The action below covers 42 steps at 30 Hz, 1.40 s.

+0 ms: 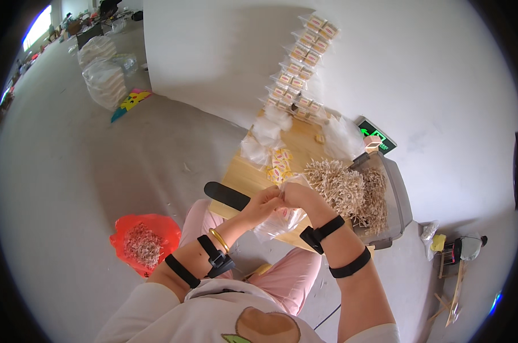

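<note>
Both my hands are closed together at the near edge of a wooden table. My left hand (265, 207) and my right hand (300, 195) pinch a clear plastic bag (276, 226). The bag hangs below my fingers, with a small patch of red and white showing in it. Just beyond my hands lies a loose pile of yellow and white printed cards (279, 167). To the right, a heap of thin pale sticks (336, 186), which look like cotton swabs, spills from a grey plastic bin (397, 188). My fingertips are partly hidden by the bag.
Packed clear bags (296, 68) stand in a tall stack at the table's far end. Empty-looking clear bags (265, 134) lie nearer. A black strip (227, 195) juts past the left edge. On the floor sits a red plastic bag (170, 231) of sticks. A green-lit sign (379, 136) leans behind.
</note>
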Tool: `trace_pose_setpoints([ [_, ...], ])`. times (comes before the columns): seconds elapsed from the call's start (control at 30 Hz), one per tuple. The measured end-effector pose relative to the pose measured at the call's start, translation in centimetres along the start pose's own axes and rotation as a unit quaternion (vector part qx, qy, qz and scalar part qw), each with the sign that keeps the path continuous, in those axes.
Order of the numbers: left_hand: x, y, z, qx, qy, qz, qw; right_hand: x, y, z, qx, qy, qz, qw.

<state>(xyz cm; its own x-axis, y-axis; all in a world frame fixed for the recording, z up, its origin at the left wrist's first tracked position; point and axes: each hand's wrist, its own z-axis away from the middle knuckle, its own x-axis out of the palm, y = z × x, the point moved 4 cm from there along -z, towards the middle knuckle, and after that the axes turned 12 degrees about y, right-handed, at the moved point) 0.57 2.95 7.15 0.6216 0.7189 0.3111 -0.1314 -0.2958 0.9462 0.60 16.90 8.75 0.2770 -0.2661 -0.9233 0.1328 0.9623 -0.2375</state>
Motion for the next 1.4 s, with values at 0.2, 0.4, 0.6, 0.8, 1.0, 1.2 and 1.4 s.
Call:
trace_pose_setpoints([
  [0.2,-2.0,-2.0,1.4,-0.026,0.087,0.009,0.996,-0.8,-1.0,1.1,0.005,-0.001,-0.046,0.999],
  [0.4,0.8,-1.3,5.1,0.137,0.015,-0.142,0.98,-1.5,-0.6,2.7,0.079,-0.029,-0.164,0.983],
  [0.6,2.4,-1.5,5.2,0.217,0.121,-0.317,0.915,-4.8,-2.3,6.8,0.057,0.089,-0.266,0.958],
  [0.8,3.6,-0.9,4.6,0.262,0.145,-0.353,0.886,-7.5,6.5,10.8,0.093,0.345,-0.259,0.897],
  [1.0,3.1,0.6,1.2,0.258,-0.074,-0.322,0.908,-1.8,10.2,11.9,0.062,0.337,-0.416,0.843],
  [1.2,-0.3,0.9,-1.8,0.191,-0.19,-0.373,0.888,1.5,9.9,10.6,0.019,0.273,-0.531,0.802],
  [1.4,-1.3,1.9,-0.5,0.171,-0.075,-0.262,0.947,2.8,10.5,9.5,0.062,0.342,-0.542,0.766],
])
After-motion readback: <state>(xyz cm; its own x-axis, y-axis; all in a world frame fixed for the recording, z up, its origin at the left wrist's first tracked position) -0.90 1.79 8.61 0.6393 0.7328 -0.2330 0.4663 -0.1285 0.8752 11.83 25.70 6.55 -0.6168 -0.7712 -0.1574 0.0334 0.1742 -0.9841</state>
